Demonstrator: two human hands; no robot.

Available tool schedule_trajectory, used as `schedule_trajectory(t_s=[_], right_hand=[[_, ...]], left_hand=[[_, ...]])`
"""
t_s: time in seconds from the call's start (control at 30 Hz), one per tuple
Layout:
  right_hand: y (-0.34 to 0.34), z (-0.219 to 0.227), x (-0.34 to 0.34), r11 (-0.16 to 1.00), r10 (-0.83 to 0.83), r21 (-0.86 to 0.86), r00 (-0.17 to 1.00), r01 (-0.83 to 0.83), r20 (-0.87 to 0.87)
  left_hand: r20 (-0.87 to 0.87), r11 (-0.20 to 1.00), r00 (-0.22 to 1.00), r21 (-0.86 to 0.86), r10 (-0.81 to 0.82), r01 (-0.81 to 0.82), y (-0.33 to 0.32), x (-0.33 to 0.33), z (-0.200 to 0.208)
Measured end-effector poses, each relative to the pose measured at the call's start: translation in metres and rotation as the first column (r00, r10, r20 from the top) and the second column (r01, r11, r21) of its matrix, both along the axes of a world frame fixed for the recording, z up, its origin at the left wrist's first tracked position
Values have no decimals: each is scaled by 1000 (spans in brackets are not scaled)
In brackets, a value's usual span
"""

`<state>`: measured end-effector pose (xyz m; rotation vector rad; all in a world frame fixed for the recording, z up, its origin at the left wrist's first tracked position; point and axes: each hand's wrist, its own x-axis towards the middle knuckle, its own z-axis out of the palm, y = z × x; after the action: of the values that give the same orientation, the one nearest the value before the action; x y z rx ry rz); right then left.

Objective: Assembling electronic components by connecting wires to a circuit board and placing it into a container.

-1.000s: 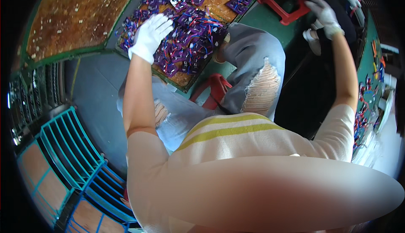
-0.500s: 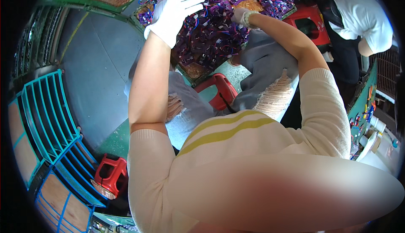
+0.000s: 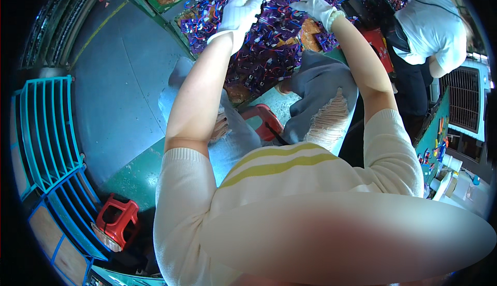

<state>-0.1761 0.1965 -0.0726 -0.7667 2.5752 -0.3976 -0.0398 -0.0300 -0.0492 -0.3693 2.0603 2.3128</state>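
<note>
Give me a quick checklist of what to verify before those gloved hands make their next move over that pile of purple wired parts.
1. Both hands gloved: ok, white gloves on the left hand and right hand.
2. Hands over the pile of small purple wired parts: ok, both rest on or just above it.
3. A part gripped in either hand: cannot tell, fingers hide it.
4. Pile kept inside the green-edged table: ok, nothing visibly spilled on the floor.
5. Room from the nearby person in a light shirt: ok, standing apart at the right.

A blurred band (image 3: 341, 239) hides the lower torso; small purple parts (image 3: 269, 53) stay indistinct.
</note>
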Motion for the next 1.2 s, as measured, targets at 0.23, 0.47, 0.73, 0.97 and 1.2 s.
schedule_trajectory(t_s=[0.23,0.47,0.73,0.97,1.2], right_hand=[[-27,-4,27,897,413,33,808,-441,-421],[-37,20,56,796,258,-333,780,-506,-569],[-25,57,74,808,262,-13,379,-589,-887],[-38,89,109,628,-12,-223,276,-746,-961],[-19,90,101,796,-188,-233,138,-559,-972]], left_hand=[[-315,398,888,-902,-335,-169,15,-18,-40],[-250,189,904,-963,-346,-194,16,-4,-32],[101,843,838,31,-537,536,6,16,-1],[-656,-304,397,693,-642,654,35,51,21],[-208,732,715,-359,-668,579,-3,26,62]])
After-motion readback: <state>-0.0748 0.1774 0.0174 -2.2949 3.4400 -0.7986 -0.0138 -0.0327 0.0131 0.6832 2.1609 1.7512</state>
